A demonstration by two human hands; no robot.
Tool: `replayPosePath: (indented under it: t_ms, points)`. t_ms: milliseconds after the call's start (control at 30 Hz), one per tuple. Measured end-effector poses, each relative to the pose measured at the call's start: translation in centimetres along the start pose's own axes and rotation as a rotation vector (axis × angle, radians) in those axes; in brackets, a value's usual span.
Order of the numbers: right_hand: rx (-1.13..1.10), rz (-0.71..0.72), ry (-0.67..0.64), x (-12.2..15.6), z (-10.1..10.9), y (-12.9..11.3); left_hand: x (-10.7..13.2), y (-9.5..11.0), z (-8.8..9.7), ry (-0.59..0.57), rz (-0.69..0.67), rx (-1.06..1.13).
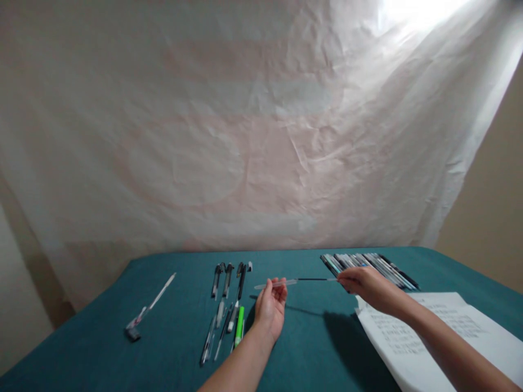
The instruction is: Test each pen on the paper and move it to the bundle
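Observation:
My left hand (270,306) pinches a clear pen barrel (275,284) above the teal table (171,326). My right hand (363,283) pinches the far end of a thin dark ink refill (316,280) that sticks out of the barrel to the right. Both are held level between the hands, a little above the cloth. Just left of my left hand lie several pens (229,305), among them a green one (239,325).
A row of several pens (370,267) lies at the back right behind my right hand. White printed sheets (433,332) lie under my right forearm. A lone pen (149,309) lies at the left. A creased white sheet hangs behind the table.

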State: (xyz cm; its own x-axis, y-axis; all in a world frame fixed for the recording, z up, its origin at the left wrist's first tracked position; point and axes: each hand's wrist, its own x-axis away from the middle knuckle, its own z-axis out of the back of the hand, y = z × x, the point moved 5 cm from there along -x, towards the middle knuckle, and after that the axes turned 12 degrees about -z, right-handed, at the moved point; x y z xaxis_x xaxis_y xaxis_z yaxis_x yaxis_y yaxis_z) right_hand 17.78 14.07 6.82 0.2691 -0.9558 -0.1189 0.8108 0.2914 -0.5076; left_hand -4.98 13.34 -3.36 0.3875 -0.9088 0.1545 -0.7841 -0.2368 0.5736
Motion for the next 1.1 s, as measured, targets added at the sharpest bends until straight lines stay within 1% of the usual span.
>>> replayPosePath:
  t_ms: [167, 233, 433, 667, 900, 1100]
  points:
    - [0.014, -0.012, 0.021, 0.0, 0.7, 0.3, -0.1, 0.1, 0.1, 0.017, 0.000, 0.012]
    - [0.045, -0.006, 0.010, 0.0, 0.8, 0.4, -0.1, 0.1, 0.2, 0.019, 0.002, 0.016]
    - [0.084, -0.012, -0.055, 0.0, 0.4, 0.7, -0.1, 0.0, 0.1, 0.004, 0.004, 0.021]
    - [0.097, -0.010, -0.055, 0.2, 0.1, -0.1, 0.0, -0.1, 0.0, -0.021, 0.020, 0.014]
    - [0.141, 0.035, 0.031, 0.5, 0.1, -1.4, 0.1, 0.2, -0.2, -0.040, 0.041, 0.018]
    - [0.049, 0.018, 0.047, 0.5, 0.9, -1.5, 0.5, 0.2, -0.4, -0.054, 0.058, 0.016]
